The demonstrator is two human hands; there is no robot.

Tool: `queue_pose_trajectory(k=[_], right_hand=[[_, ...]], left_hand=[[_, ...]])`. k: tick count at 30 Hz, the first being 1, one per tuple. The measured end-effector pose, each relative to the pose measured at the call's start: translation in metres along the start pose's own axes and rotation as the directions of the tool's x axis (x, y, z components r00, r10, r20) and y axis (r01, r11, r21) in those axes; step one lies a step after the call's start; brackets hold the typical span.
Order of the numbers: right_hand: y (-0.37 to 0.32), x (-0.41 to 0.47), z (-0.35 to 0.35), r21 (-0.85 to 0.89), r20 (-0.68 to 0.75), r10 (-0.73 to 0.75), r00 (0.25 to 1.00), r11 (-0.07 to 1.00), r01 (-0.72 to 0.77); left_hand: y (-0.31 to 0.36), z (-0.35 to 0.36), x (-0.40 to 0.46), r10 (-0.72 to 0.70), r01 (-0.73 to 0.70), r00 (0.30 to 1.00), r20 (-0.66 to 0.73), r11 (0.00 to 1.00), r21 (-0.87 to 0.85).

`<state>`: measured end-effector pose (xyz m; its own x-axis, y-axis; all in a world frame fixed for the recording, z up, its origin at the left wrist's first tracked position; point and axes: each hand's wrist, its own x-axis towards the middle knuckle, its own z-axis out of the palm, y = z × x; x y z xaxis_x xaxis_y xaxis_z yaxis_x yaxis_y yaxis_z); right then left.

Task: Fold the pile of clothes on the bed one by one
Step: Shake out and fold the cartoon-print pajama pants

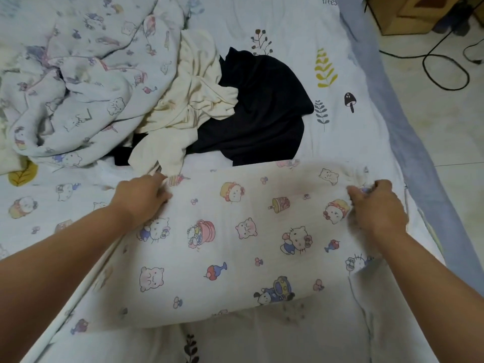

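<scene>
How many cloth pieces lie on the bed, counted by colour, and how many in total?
Cartoon-print cloth: 2, the cartoon-print piece gripped by the left hand and right hand, and the crumpled cartoon-print piece.
Cream garment: 1
Black garment: 1
Total: 4

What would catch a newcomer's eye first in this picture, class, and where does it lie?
First, the cartoon-print cloth spread across the near part of the bed, with the left hand and the right hand gripping its far corners. Behind it, mid-bed, a black garment lies under a crumpled cream garment, stark against the pale leaf-print sheet.
</scene>
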<state>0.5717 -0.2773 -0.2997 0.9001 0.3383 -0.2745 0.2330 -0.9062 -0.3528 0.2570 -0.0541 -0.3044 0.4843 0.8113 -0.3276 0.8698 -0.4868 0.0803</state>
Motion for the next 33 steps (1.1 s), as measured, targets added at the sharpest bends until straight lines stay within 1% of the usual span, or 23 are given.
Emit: queue_pose_trajectory(k=[3, 5, 7, 9, 11, 12, 13, 14, 15, 16, 17, 18, 19, 20, 22, 24, 26, 27, 28, 29, 30, 31, 33], right_hand=[[0.002, -0.004, -0.004, -0.057, 0.079, -0.04, 0.996, 0.997, 0.044], [0.009, -0.002, -0.018, -0.111, 0.093, -0.084, 0.992, 0.989, 0.094], [0.019, 0.0, -0.04, -0.197, 0.076, -0.114, 0.991, 0.972, 0.127], [0.036, 0.003, -0.062, -0.248, 0.066, -0.095, 0.993, 0.963, 0.109], [0.055, 0.006, -0.075, -0.251, 0.049, -0.044, 0.998, 0.966, 0.055], [0.063, 0.006, -0.076, -0.245, 0.043, -0.013, 0.999, 0.969, 0.023], [0.067, 0.004, -0.074, -0.236, 0.026, 0.022, 0.999, 0.972, -0.016], [0.07, 0.002, -0.071, -0.23, 0.001, 0.031, 1.0, 0.973, -0.03], [0.069, -0.002, -0.065, -0.228, -0.056, 0.027, 0.998, 0.973, -0.039], [0.068, -0.007, -0.057, -0.228, -0.14, -0.017, 0.99, 0.974, -0.016], [0.062, -0.015, -0.05, -0.226, -0.237, -0.099, 0.966, 0.973, 0.044], [0.053, -0.025, -0.042, -0.231, -0.3, -0.213, 0.93, 0.962, 0.146], [0.044, -0.037, -0.03, -0.256, -0.3, -0.339, 0.892, 0.929, 0.267], [0.041, -0.047, -0.016, -0.289, -0.24, -0.456, 0.857, 0.876, 0.386], [0.037, -0.065, 0.013, -0.386, -0.044, -0.619, 0.784, 0.734, 0.558], [0.04, -0.076, 0.031, -0.455, 0.17, -0.636, 0.753, 0.627, 0.632], [0.046, -0.073, 0.032, -0.51, 0.33, -0.482, 0.812, 0.633, 0.583], [0.048, -0.07, 0.03, -0.54, 0.353, -0.396, 0.848, 0.654, 0.53], [0.05, -0.068, 0.027, -0.551, 0.331, -0.36, 0.872, 0.677, 0.489], [0.049, -0.069, 0.024, -0.534, 0.284, -0.398, 0.872, 0.69, 0.489], [0.046, -0.072, 0.022, -0.495, 0.202, -0.474, 0.857, 0.706, 0.507], [0.044, -0.076, 0.022, -0.451, 0.169, -0.533, 0.829, 0.706, 0.546], [0.04, -0.084, 0.024, -0.368, 0.054, -0.656, 0.753, 0.688, 0.625]], left_hand=[[0.004, -0.009, -0.004, 0.003, -0.015, 0.998, -0.055, 0.977, -0.215], [0.004, -0.02, -0.005, 0.015, -0.023, 0.999, -0.03, 0.962, -0.274], [0.004, -0.033, -0.006, 0.045, -0.006, 0.993, 0.11, 0.942, -0.335], [0.005, -0.047, -0.008, 0.107, 0.03, 0.95, 0.294, 0.904, -0.426], [0.011, -0.049, -0.008, 0.142, 0.02, 0.921, 0.362, 0.912, -0.409], [0.017, -0.044, -0.008, 0.131, -0.004, 0.928, 0.35, 0.94, -0.342], [0.024, -0.038, -0.009, 0.116, -0.055, 0.954, 0.276, 0.974, -0.221], [0.03, -0.03, -0.011, 0.102, -0.096, 0.989, 0.108, 0.994, -0.061], [0.037, -0.02, -0.014, 0.119, -0.116, 0.991, -0.065, 0.992, 0.053], [0.046, -0.013, -0.021, 0.165, -0.153, 0.965, -0.203, 0.985, 0.075], [0.055, -0.004, -0.028, 0.233, -0.224, 0.908, -0.347, 0.972, 0.066], [0.065, 0.001, -0.039, 0.3, -0.305, 0.861, -0.41, 0.951, 0.057], [0.073, 0.013, -0.049, 0.38, -0.387, 0.827, -0.415, 0.919, 0.072], [0.079, 0.027, -0.06, 0.447, -0.445, 0.816, -0.367, 0.891, 0.095], [0.079, 0.05, -0.077, 0.473, -0.457, 0.868, -0.15, 0.879, 0.134], [0.071, 0.062, -0.087, 0.367, -0.37, 0.929, 0.046, 0.917, 0.152], [0.064, 0.069, -0.088, 0.243, -0.26, 0.962, 0.123, 0.954, 0.146], [0.064, 0.068, -0.09, 0.21, -0.223, 0.97, 0.119, 0.969, 0.104], [0.067, 0.062, -0.093, 0.223, -0.226, 0.973, 0.061, 0.973, 0.041], [0.07, 0.054, -0.097, 0.247, -0.249, 0.967, -0.067, 0.968, -0.025], [0.069, 0.05, -0.1, 0.251, -0.264, 0.957, -0.146, 0.961, -0.08], [0.064, 0.045, -0.105, 0.253, -0.278, 0.939, -0.232, 0.957, -0.084], [0.052, 0.038, -0.118, 0.242, -0.271, 0.925, -0.292, 0.96, -0.063]])
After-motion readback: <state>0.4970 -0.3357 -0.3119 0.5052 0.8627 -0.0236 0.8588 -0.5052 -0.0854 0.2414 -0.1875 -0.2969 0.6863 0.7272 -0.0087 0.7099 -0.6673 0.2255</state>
